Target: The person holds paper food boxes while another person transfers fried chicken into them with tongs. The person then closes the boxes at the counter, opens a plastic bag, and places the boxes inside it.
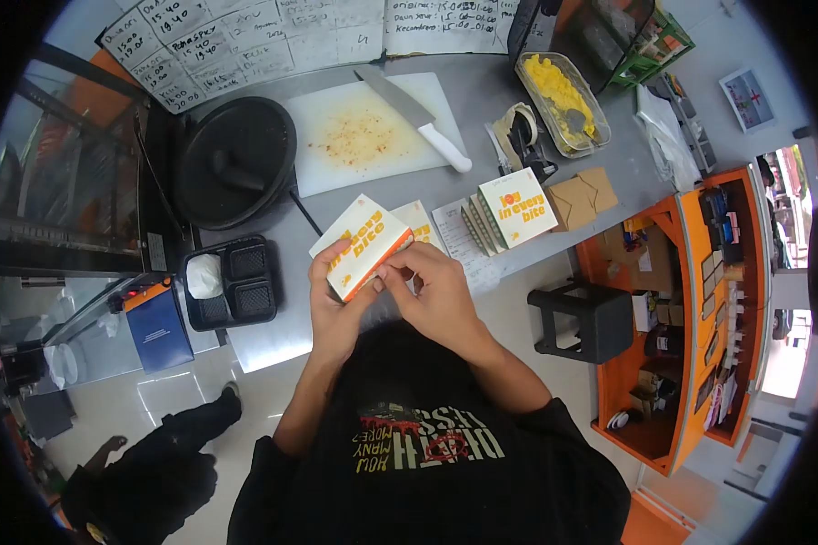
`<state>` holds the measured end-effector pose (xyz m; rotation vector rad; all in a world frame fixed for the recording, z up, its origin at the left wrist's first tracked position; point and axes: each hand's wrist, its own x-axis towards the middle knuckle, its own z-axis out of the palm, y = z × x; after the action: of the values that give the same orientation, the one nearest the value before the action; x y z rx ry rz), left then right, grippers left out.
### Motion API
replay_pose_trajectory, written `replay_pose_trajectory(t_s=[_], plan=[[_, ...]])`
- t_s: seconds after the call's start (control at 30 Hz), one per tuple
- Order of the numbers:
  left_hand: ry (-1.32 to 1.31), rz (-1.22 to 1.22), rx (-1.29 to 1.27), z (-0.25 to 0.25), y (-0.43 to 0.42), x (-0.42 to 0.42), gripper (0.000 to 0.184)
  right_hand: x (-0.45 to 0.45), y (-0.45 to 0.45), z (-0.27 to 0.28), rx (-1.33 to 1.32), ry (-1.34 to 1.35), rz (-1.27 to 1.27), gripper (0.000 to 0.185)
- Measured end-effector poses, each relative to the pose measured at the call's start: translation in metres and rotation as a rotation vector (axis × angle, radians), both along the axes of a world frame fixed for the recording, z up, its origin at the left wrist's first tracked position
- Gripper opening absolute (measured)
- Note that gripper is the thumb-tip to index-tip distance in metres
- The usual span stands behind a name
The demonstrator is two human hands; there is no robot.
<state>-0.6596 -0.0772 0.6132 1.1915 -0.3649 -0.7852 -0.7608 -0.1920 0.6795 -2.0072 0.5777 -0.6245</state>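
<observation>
A white cardboard food box (362, 222) with yellow lettering and an orange side is held above the counter's near edge, tilted. My left hand (334, 313) is closed around its left end, fingers over the printed top. My right hand (433, 292) is closed at the near orange side, its fingertips pressed on that edge. Just behind the held box lies another printed box (416, 225), partly covered. To the right stands a stack of similar boxes (518, 207) beside a brown cardboard box (583, 198).
A white cutting board (323, 113) with crumbs carries a white-handled knife (407, 104). Left are a round black lid (268, 145) and a black compartment tray (250, 304) holding a white wrapped item. A tub of yellow food (554, 86), tape dispenser (524, 136) and black stool (591, 322) are right. Another person (154, 463) is lower left.
</observation>
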Motion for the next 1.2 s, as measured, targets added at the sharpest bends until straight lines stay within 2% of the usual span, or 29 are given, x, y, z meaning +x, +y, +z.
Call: replay_pose_trajectory(t_s=[0.13, 0.27, 0.43, 0.53, 0.67, 0.77, 0.87, 0.97, 1.0, 1.1, 1.2], plan=[[-0.088, 0.032, -0.018, -0.008, 0.019, 0.004, 0.062, 0.007, 0.017, -0.005, 0.054, 0.015, -0.001, 0.008], [0.003, 0.042, -0.048, -0.010, 0.031, 0.007, 0.063, 0.011, 0.030, -0.020, 0.219, -0.048, 0.017, 0.010], [-0.091, 0.042, 0.003, -0.018, 0.042, 0.009, 0.061, 0.014, 0.040, -0.024, 0.208, 0.039, -0.026, 0.017], [0.199, 0.053, -0.162, 0.007, 0.047, 0.013, 0.060, 0.007, 0.034, -0.048, 0.298, 0.160, 0.010, 0.024], [0.239, -0.021, -0.147, 0.015, 0.054, 0.022, 0.060, 0.004, 0.038, -0.052, 0.504, 0.174, 0.022, 0.030], [0.442, -0.094, -0.173, 0.013, 0.054, 0.025, 0.060, 0.000, 0.030, -0.055, 0.535, 0.137, 0.077, 0.028], [0.382, -0.098, -0.154, -0.008, 0.045, 0.016, 0.061, -0.021, 0.022, -0.047, 0.385, 0.207, 0.046, 0.021], [-0.473, -0.037, 0.022, -0.054, 0.028, 0.019, 0.064, -0.054, 0.019, -0.062, 0.321, 0.239, -0.058, 0.020], [-0.599, -0.027, 0.020, -0.057, 0.017, 0.021, 0.065, -0.065, 0.019, -0.071, 0.372, 0.212, -0.103, 0.019], [-0.874, -0.103, 0.066, -0.062, -0.015, 0.024, 0.061, -0.100, 0.021, -0.095, 0.507, 0.149, -0.235, 0.018], [-0.733, -0.144, -0.017, -0.109, -0.048, 0.009, 0.059, -0.130, 0.014, -0.101, 0.538, 0.146, -0.340, 0.016]])
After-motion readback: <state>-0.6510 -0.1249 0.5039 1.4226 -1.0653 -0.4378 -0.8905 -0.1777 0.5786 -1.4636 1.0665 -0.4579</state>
